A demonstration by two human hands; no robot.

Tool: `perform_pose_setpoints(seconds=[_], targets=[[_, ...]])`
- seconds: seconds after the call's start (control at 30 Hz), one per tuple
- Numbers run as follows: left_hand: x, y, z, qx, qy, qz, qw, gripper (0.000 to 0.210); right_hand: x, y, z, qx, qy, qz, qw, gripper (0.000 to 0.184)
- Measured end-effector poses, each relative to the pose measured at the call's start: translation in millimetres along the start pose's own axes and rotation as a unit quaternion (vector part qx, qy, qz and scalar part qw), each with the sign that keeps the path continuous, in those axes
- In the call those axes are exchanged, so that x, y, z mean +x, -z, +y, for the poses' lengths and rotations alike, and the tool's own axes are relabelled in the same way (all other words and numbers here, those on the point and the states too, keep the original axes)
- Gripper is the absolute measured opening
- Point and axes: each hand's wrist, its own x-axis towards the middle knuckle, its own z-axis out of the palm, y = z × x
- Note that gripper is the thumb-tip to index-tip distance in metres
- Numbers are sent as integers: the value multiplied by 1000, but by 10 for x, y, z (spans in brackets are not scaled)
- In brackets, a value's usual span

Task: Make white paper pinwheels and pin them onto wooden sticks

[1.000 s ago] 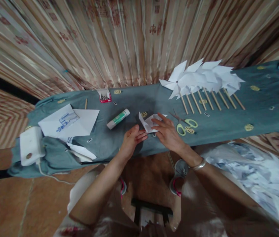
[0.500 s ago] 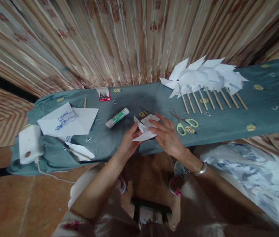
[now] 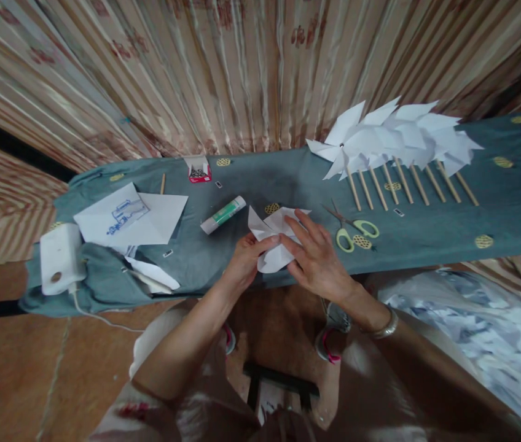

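Observation:
Between my hands, close to the near edge of the cloth, is a white paper pinwheel [image 3: 273, 256] with its blades folded toward the middle. My left hand [image 3: 243, 261] grips its left side, thumb pressed on the centre. The fingers of my right hand [image 3: 318, 255] rest on its right side, gripping the paper there. Just left and beyond lies a glue stick [image 3: 223, 215] with a green label. Scissors [image 3: 352, 232] with light green handles lie right of my right hand. A small red box [image 3: 199, 173] of metal pins stands open at the back.
Several finished pinwheels on wooden sticks [image 3: 389, 144] overlap at the back right. White paper sheets [image 3: 163, 215], a short stick [image 3: 163, 183] and a white power adapter [image 3: 61, 261] lie at left. A plastic bag of paper [image 3: 477, 331] stands at lower right.
The pinwheel is turned flatter and more spread, with its folded blades facing up. My left thumb has come onto its centre, and my right fingers have shifted over its right side.

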Motion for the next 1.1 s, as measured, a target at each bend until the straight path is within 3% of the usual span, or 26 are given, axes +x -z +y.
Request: perform_pose_setpoints(seconds=[0.27,0.93,1.1], targets=[[13,26,-14,5,-28,35,999,37,-15,31,-117,41,-30,-29,998,67],[-8,8,-14,12,-31,39,999,30,-51,23,-121,51,10,9,999,79],[3,-2,-8,32,-55,61,996,30,-30,111,-100,69,-2,31,997,74]])
